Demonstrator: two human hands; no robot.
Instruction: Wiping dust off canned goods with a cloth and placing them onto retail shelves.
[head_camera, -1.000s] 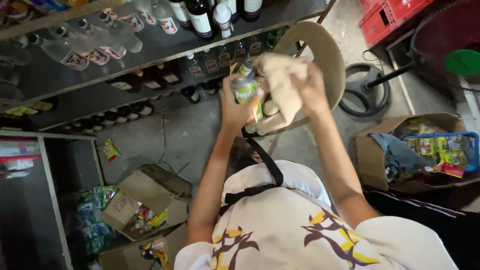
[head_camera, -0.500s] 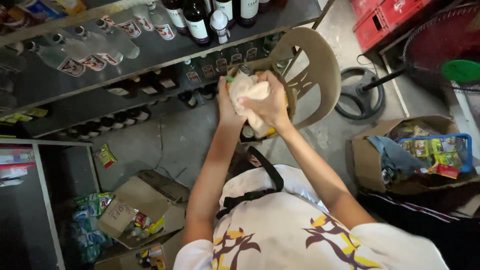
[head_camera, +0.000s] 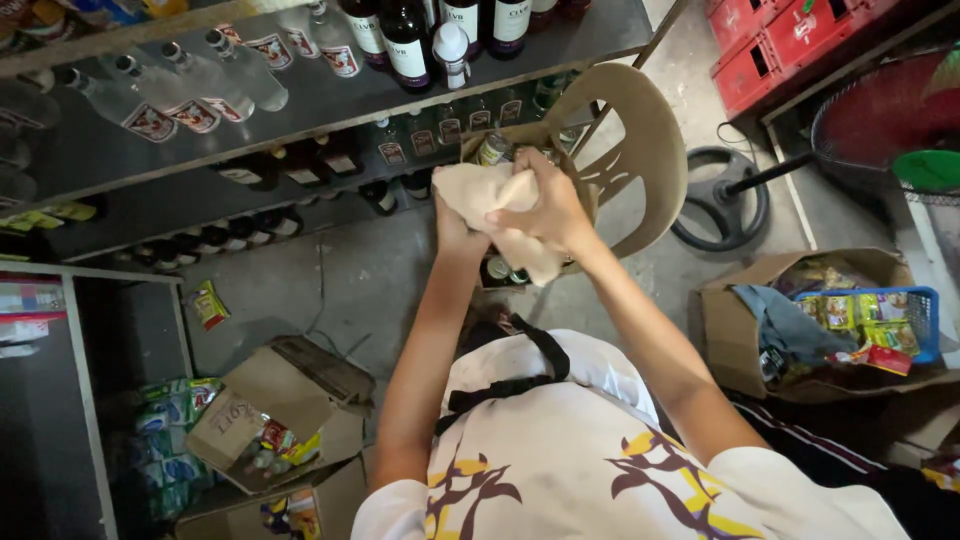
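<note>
Shelves of bottles (head_camera: 400, 45) stood over a grey concrete floor (head_camera: 350, 280), with a beige plastic chair (head_camera: 640, 150) beside.
Both hands were raised before the chair: the right hand (head_camera: 548, 205) pressed a beige cloth (head_camera: 490, 200) around a can (head_camera: 494, 148), and the left hand (head_camera: 452, 228) gripped it from below.

The person wears a white short-sleeved T-shirt (head_camera: 560, 450) printed with purple and yellow swirling shapes across the front. A black strap (head_camera: 505, 385) with a buckle crosses the chest. Both arms are bare from the sleeves down, with no rings or watch showing.
</note>
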